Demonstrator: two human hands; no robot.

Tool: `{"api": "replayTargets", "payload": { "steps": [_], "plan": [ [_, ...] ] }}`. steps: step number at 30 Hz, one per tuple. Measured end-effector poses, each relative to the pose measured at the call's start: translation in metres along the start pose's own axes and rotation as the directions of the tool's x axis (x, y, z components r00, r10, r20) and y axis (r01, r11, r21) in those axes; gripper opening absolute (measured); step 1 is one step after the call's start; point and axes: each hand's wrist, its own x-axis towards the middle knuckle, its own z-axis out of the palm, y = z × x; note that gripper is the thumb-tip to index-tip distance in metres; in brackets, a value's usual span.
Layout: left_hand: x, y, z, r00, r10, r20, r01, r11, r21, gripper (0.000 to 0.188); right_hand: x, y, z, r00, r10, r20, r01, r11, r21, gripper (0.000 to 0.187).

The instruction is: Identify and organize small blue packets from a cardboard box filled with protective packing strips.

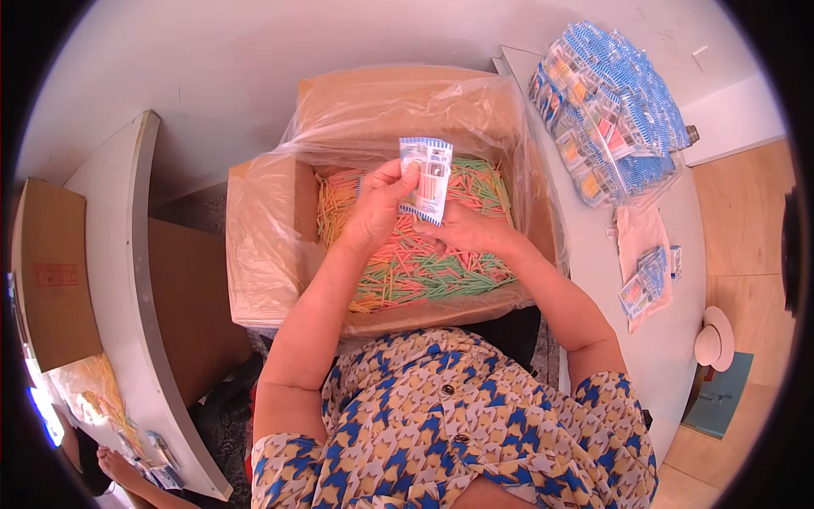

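Note:
My left hand pinches a small flat packet with blue-striped ends, its thumb lying across the front. The packet is held upright above an open cardboard box. At the packet's lower end, my right hand is closed, with its thumb and fingers on the bottom edge; part of its grip is hidden. Below both hands, the box is filled with many thin short sticks in pink, green and yellow. A clear plastic liner hangs over the box walls.
On the right-hand table stands a clear container heaped with similar packets. Several loose packets lie on a pink cloth. At left are another table, a cardboard carton and another person's hand near packets.

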Motion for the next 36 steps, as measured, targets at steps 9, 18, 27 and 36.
{"api": "replayTargets", "payload": {
  "steps": [9,18,27,36],
  "plan": [
    [-0.003,0.001,0.002,0.986,-0.158,0.06,0.161,0.986,-0.045,0.023,0.002,0.001,0.013,0.998,-0.043,-0.046,0.056,0.94,0.337,0.019],
    [-0.003,0.0,0.0,0.954,-0.241,0.18,0.257,0.964,-0.072,0.027,-0.005,-0.004,0.016,0.994,0.048,-0.102,0.007,0.877,0.481,0.012],
    [0.005,-0.002,-0.007,0.996,-0.032,-0.085,0.024,0.995,-0.099,0.03,-0.009,0.025,-0.009,0.983,0.043,-0.18,0.081,0.773,0.629,0.026],
    [0.006,-0.003,-0.015,0.995,-0.046,-0.09,0.044,0.999,-0.026,0.023,-0.002,0.038,-0.019,0.855,-0.139,-0.5,0.136,0.99,-0.043,0.034]
  ]
}}
